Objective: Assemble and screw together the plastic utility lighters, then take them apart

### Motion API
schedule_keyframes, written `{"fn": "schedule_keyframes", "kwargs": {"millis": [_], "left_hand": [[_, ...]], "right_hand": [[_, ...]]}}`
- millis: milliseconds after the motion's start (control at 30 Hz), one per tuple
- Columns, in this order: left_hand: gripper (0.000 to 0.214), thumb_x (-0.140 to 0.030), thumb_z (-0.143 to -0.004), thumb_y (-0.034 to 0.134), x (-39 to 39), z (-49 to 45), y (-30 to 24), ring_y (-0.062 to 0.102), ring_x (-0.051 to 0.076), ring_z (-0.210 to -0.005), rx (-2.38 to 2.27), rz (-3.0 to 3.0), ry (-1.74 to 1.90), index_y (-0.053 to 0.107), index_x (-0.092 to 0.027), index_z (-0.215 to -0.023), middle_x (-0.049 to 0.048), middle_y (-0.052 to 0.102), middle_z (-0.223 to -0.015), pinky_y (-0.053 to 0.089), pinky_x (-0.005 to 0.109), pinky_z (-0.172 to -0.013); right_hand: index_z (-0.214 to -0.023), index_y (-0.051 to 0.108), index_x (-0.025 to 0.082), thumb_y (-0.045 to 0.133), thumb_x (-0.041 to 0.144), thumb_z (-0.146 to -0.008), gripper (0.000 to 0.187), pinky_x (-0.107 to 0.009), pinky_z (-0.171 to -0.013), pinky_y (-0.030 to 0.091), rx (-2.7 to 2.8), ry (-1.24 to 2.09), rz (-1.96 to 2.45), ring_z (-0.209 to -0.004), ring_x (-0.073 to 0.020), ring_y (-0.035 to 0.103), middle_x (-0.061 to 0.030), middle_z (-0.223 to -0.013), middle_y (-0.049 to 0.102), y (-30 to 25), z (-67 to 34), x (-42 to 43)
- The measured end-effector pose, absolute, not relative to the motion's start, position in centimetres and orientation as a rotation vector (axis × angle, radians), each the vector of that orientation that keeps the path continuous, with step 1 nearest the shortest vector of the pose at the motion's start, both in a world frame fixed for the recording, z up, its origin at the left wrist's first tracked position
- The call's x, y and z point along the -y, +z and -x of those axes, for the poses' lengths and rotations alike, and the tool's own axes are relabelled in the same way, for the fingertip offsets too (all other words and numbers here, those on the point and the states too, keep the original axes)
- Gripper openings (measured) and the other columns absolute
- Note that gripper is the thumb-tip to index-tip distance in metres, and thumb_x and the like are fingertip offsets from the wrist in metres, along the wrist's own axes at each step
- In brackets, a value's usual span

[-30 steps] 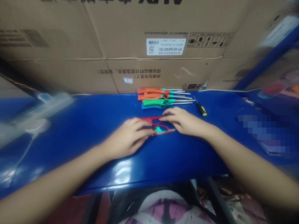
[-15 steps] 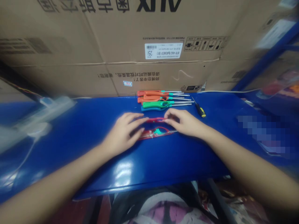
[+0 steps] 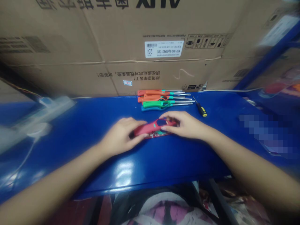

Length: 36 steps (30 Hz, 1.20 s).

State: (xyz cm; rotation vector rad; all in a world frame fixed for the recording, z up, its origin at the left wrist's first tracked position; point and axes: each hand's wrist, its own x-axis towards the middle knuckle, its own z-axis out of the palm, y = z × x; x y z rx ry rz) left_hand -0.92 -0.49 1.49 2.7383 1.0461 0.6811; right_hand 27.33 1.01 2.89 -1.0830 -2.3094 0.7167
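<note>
Between my two hands is a red lighter casing half (image 3: 150,127), its smooth outer side turned up. My left hand (image 3: 125,132) pinches its left end between thumb and fingers. At the other end, near the trigger opening, my right hand (image 3: 181,123) grips it with thumb and forefinger. Just under it on the table lies the opened lighter's other half (image 3: 160,135), red with a teal trigger part showing; the casing half covers most of it. Whether the two halves touch, I cannot tell.
Several long-necked lighters (image 3: 156,101) in orange, green and blue lie at the back of the blue table (image 3: 150,165). Right of them is a black and yellow screwdriver (image 3: 201,109). A large cardboard box (image 3: 117,40) stands behind. A white power strip (image 3: 47,115) with a plug sits left.
The red casing half has turned from edge-on to outer face up and come down over the opened lighter half. Both hands have shifted their hold along with it.
</note>
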Motion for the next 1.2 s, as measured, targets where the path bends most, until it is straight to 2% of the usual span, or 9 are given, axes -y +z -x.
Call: {"fn": "schedule_keyframes", "kwargs": {"millis": [233,367,867,1200], "left_hand": [[0.028,-0.039,-0.093,0.062,0.56,0.68,1.75,0.063,0.023,-0.093,-1.028,-2.686,0.558,0.069,-0.019,-0.111,0.0067,0.072,-0.102,0.048,0.038,-0.084],[0.025,-0.037,-0.092,0.063,0.74,0.63,2.00,0.062,0.023,-0.094,-1.015,-2.711,0.525,0.070,-0.019,-0.107,0.0065,0.071,-0.105,0.047,0.038,-0.085],[0.029,-0.040,-0.092,0.063,0.75,0.74,1.72,0.063,0.023,-0.092,-1.029,-2.721,0.491,0.070,-0.020,-0.111,0.0072,0.070,-0.103,0.048,0.037,-0.083],[0.025,-0.035,-0.091,0.064,0.72,0.63,1.93,0.064,0.022,-0.091,-1.005,-2.713,0.500,0.072,-0.020,-0.109,0.0072,0.070,-0.102,0.049,0.036,-0.083]], "right_hand": [[-0.113,0.066,0.017,0.065,0.038,-0.093,0.029,-0.033,-0.085,0.050,2.530,0.636,0.912,-0.095,-0.0192,0.060,-0.0082,-0.106,0.064,2.50,-27.51,-1.31],[-0.111,0.066,0.018,0.065,0.041,-0.093,0.030,-0.033,-0.083,0.050,2.581,0.647,0.917,-0.094,-0.0196,0.060,-0.0076,-0.106,0.064,2.43,-27.58,-1.21],[-0.111,0.067,0.019,0.065,0.040,-0.092,0.029,-0.034,-0.081,0.048,2.615,0.602,0.976,-0.094,-0.0205,0.060,-0.0071,-0.105,0.064,2.58,-27.52,-1.06],[-0.107,0.066,0.018,0.067,0.037,-0.091,0.025,-0.032,-0.078,0.046,2.627,0.575,0.983,-0.091,-0.0197,0.059,-0.0064,-0.100,0.064,2.95,-27.43,-0.90]]}}
